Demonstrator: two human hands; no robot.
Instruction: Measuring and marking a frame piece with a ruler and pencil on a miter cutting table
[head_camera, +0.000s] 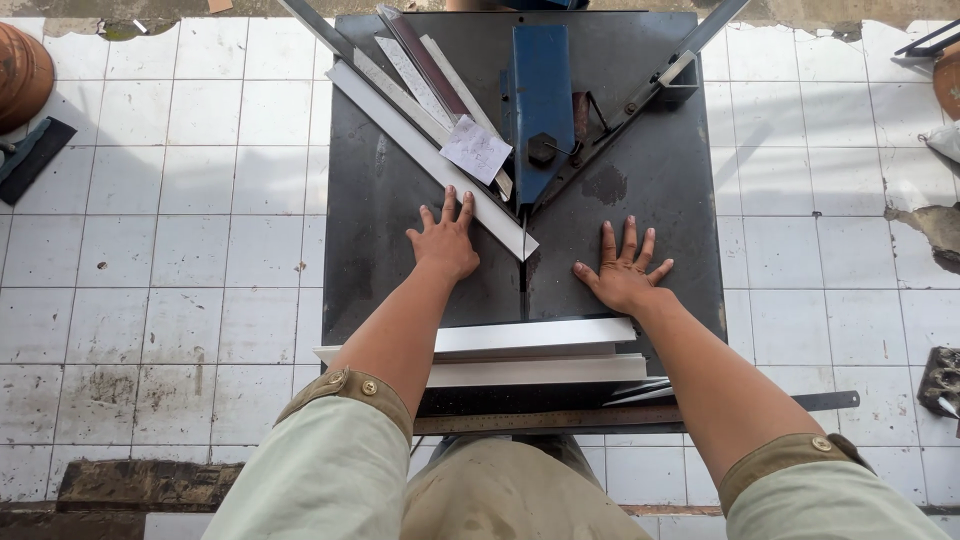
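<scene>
Left hand (446, 240): lying flat and open, fingertips touching the long white strip (432, 160).
Right hand (624, 268): pressing flat on the dark desk (660, 190), fingers spread, holding nothing.
Strip: lying slanted across the desk, its end meeting the blue cutter (541, 100).
Feel: probably stiff, light and smooth; gripping by the long edges looking safest.
Nearby: more white strips (530, 352) stacking at the near edge.

Pale green sleeves, brown buttoned cuffs

Dark metal table (640, 180) — white strips (430, 160), paper note (476, 149), ruler (560, 418)
</scene>
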